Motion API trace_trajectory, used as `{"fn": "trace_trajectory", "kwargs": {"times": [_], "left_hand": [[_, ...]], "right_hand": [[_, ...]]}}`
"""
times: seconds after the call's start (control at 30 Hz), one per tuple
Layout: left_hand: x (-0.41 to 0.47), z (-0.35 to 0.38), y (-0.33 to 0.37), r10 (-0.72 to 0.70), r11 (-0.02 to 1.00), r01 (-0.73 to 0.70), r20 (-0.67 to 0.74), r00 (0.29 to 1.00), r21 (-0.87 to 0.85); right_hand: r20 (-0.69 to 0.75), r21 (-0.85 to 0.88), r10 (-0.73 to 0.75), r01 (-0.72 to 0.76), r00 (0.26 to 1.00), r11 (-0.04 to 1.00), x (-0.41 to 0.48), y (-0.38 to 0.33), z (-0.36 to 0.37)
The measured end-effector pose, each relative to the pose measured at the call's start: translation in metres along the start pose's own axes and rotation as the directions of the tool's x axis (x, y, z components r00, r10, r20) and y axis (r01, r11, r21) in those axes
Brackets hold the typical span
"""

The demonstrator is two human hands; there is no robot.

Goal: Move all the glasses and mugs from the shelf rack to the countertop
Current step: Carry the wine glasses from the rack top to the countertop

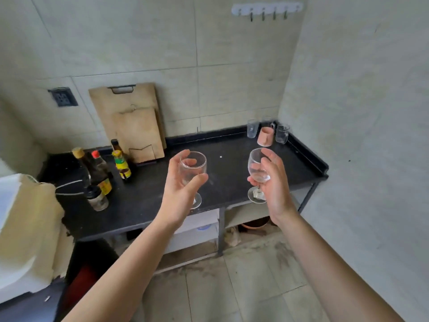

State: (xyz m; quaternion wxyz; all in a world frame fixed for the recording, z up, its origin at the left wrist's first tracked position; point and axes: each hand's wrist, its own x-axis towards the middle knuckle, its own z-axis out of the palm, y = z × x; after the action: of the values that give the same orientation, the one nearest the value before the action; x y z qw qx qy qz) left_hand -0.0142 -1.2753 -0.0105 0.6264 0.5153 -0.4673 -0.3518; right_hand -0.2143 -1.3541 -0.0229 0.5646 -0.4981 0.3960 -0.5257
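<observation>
My left hand (183,187) grips a clear stemmed wine glass (195,165) by its bowl, held upright above the front of the black countertop (232,163). My right hand (272,182) holds a second clear wine glass (255,167) the same way, its foot hanging over the counter's front edge. In the far right corner of the countertop stand a pink mug (265,136), a clear tumbler (252,128) and a clear glass mug (282,134). The shelf rack is out of view.
Several sauce bottles (99,173) and a yellow-labelled jar (121,163) crowd the counter's left part. Two wooden cutting boards (134,126) lean on the tiled wall. A white appliance (21,228) sits at far left. Open shelves lie under the counter.
</observation>
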Motion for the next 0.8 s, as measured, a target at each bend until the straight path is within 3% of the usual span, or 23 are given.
{"fn": "trace_trajectory", "kwargs": {"times": [0.33, 0.5, 0.8], "left_hand": [[0.169, 0.089, -0.093, -0.098, 0.991, 0.089, 0.102, 0.99, 0.096], [0.281, 0.137, -0.136, -0.143, 0.974, 0.144, -0.015, 0.99, 0.176], [0.425, 0.17, -0.196, -0.217, 0.904, 0.258, -0.153, 0.964, 0.34]], "right_hand": [[-0.161, 0.021, 0.099, -0.096, 0.982, 0.995, 0.181, 0.065, -0.069], [-0.103, -0.045, 0.171, -0.176, 0.98, 0.983, 0.312, 0.086, -0.1], [0.016, -0.299, 0.173, -0.161, 0.985, 0.941, 0.494, 0.117, -0.107]]}}
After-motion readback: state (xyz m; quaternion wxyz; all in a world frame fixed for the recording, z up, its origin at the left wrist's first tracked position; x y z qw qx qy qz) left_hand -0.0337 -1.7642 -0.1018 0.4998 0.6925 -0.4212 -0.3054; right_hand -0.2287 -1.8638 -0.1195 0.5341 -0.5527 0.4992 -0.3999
